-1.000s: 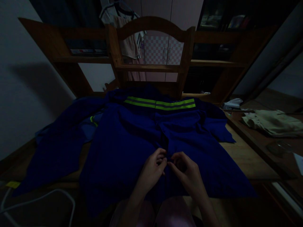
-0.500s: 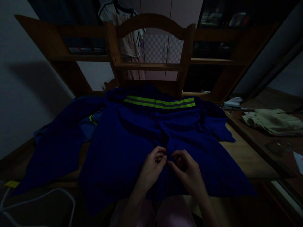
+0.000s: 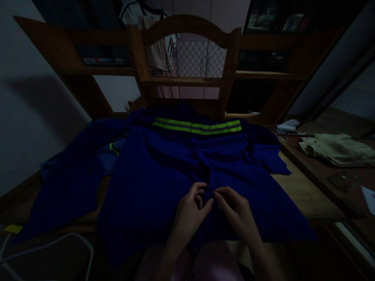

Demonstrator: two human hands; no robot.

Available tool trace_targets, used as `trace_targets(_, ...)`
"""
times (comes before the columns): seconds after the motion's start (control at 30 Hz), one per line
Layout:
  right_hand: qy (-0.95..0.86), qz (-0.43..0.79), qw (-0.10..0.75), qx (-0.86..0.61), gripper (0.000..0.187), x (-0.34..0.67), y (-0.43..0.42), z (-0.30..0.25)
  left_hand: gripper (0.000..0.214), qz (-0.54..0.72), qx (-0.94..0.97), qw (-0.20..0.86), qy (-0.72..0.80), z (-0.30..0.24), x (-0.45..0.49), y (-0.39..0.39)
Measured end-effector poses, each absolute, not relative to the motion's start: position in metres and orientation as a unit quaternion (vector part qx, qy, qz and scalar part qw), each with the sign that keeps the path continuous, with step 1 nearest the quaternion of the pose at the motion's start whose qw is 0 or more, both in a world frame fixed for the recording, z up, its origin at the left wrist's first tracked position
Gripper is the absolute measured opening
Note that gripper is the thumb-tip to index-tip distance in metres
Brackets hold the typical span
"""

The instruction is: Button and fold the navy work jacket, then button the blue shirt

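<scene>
A dark blue work jacket (image 3: 164, 175) with yellow-green reflective bands (image 3: 216, 128) across its chest lies spread out, collar away from me. Along its front opening, several small buttons show faintly above my hands. My left hand (image 3: 191, 207) is curled at the lower part of this opening, finger and thumb at the cloth edge. Close beside it on the right, my right hand (image 3: 236, 205) pinches the edge of the same opening between thumb and forefinger. Whatever small part lies between the fingertips is too dark to make out.
Under the jacket is a wooden desk (image 3: 304, 195) with a shelf frame (image 3: 187, 82) at its back. Pale folded cloth (image 3: 334, 148) and a glass dish (image 3: 345, 179) lie to the right. A white cable (image 3: 67, 235) loops at lower left.
Both hands have shifted slightly to the right along the front opening. My left thumb has moved apart from its forefinger, and my right thumb and forefinger have closed together. The jacket lies the same.
</scene>
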State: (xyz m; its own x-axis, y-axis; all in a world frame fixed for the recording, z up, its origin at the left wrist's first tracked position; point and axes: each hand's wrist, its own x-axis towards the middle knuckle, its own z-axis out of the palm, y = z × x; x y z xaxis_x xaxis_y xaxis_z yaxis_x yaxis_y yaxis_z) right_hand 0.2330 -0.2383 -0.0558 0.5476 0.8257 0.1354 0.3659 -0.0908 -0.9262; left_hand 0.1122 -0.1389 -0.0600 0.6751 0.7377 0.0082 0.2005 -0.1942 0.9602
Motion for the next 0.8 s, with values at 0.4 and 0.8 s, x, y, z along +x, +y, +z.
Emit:
trace_targets(0.4,-0.418,0.251,0.522,-0.7,0.018,0.233,-0.235,-0.054,0.031,0.31,0.759,0.392,0.417,-0.062,0.125,-0.166)
trace_targets(0.8,-0.436,0.258,0.509,-0.696,0.015,0.234,-0.232,-0.052,0.035,0.404,0.769,0.286,0.406,-0.076,0.134,-0.178)
